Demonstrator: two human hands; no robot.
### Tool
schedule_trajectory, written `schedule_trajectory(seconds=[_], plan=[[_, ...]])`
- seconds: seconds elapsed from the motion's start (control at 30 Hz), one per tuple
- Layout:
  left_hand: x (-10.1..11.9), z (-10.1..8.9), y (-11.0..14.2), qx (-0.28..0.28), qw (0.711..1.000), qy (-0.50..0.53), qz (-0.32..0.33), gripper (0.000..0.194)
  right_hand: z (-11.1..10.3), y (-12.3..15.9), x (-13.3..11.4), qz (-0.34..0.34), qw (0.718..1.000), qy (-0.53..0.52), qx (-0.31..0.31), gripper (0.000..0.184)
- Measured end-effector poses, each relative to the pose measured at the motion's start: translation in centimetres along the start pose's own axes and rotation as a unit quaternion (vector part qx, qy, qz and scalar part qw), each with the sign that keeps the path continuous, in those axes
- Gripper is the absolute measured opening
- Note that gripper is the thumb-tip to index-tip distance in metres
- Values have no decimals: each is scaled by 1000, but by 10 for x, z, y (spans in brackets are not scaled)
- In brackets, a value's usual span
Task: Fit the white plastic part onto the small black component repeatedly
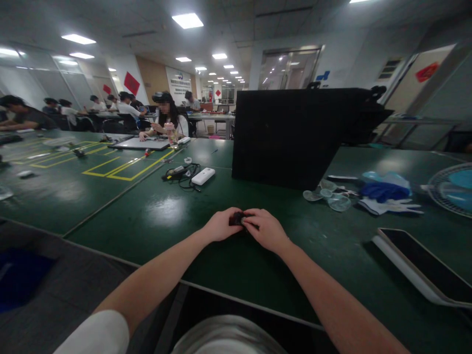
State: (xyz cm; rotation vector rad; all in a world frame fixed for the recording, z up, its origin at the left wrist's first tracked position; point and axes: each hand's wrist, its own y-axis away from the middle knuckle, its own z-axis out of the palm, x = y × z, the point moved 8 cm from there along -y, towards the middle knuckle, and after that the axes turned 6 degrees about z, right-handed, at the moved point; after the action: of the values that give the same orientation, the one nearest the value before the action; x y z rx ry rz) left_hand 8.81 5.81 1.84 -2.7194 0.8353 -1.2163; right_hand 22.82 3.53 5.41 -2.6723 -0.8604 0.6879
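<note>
Green tabletop (125, 216) lies beneath outstretched arms (165, 270) (328, 290), hands (221, 225) (267, 230) pinched closed on a dark object (238, 218).

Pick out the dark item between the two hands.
The small dark object, held between the left hand and right hand. That sets it apart from the black cable bundle and the large black panel, both farther off, untouched.

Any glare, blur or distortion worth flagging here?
Head view: ceiling lights blow out, glare patches the green table; head view: black panel lacks detail; head view: dark item between left hand and right hand is too soft to identify; head view: edges look wide-angle stretched.
</note>
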Motion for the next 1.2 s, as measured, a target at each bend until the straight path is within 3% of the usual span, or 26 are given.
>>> schedule_trajectory(seconds=[0.23,0.37,0.47,0.57,0.7,0.8,0.97,1.2], plan=[[-3,-2,0,12,1000,8,-3,54,-22,5,17,74,997,28,-2,24],[1,-2,1,6,1000,-2,1,54,-8,3,18,147,988,39,-37,34],[6,-1,2,0,1000,-15,16,54,8,3,19,203,976,31,-67,31],[8,-1,2,-2,1000,-16,19,53,8,2,16,191,979,21,-63,25],[3,-1,1,3,1000,-15,-6,53,-28,3,21,143,989,29,-19,24],[-2,-2,1,16,999,-22,-25,53,-47,9,30,100,992,8,-81,23],[-10,-9,-1,37,997,-48,-47,50,-34,31,58,126,964,31,-231,39],[-4,-15,1,29,996,-73,-41,50,-18,40,77,170,958,50,-227,17]])
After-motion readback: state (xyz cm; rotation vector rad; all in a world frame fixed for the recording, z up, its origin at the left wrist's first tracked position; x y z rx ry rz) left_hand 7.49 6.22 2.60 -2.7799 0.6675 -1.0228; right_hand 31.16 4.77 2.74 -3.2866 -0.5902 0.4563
